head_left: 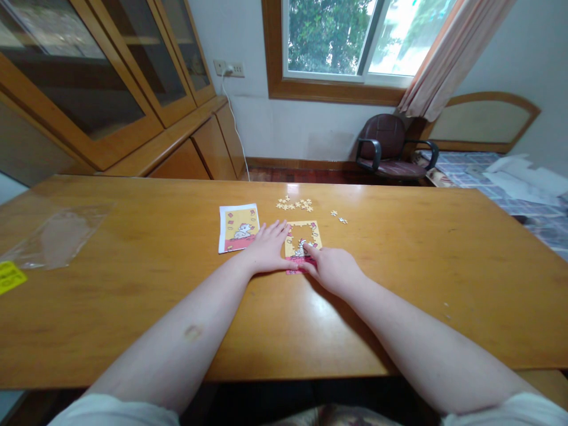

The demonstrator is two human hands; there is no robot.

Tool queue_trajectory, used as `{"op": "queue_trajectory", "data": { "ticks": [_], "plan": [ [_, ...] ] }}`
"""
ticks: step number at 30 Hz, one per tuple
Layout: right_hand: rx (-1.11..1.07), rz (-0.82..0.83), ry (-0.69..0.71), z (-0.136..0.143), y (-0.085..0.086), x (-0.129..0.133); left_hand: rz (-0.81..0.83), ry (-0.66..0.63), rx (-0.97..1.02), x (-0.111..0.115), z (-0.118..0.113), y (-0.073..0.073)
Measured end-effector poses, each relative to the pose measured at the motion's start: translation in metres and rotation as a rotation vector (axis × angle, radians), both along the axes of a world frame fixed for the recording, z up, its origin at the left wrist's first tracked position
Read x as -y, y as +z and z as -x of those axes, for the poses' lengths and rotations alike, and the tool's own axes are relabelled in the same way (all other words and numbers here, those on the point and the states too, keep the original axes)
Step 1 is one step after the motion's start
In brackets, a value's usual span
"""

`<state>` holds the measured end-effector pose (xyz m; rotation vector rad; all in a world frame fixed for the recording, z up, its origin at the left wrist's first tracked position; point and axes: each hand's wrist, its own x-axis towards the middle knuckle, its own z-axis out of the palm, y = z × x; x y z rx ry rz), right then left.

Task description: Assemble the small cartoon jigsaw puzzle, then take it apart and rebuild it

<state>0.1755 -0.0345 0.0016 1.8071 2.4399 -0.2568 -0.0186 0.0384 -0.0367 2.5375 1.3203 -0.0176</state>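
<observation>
A partly assembled jigsaw puzzle (303,259) lies on the wooden table, with a gap in its upper middle where the tabletop shows. My left hand (268,247) rests flat with fingers spread along the puzzle's left edge, its thumb across the lower part. From the right, my right hand (333,266) touches the middle of the puzzle with its index finger, near the white cat figure; the thumb is lower down and the other fingers are curled. Whether a piece is under that fingertip cannot be seen. Left of the puzzle is a printed reference picture (238,228) with the same cat.
Several loose puzzle pieces (295,205) lie beyond the puzzle, and a few more (338,217) to the right. A clear plastic bag (66,234) and a yellow label (11,277) are at the table's left. Past the table (421,248) stands an office chair (388,145).
</observation>
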Motion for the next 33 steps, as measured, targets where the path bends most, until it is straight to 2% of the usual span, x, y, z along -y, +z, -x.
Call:
{"op": "queue_trajectory", "data": {
  "ticks": [14,23,33],
  "plan": [
    [0.009,0.032,-0.025,0.0017,-0.0002,-0.0017,0.006,0.004,-0.008,0.0006,-0.0007,0.003],
    [0.004,-0.01,0.005,0.0015,-0.0016,-0.0019,-0.001,0.002,-0.017,0.0004,-0.0006,0.0022],
    [-0.025,-0.04,-0.01,0.0015,-0.0047,-0.0034,0.024,0.007,-0.044,0.0022,-0.0024,0.0076]
  ]
}}
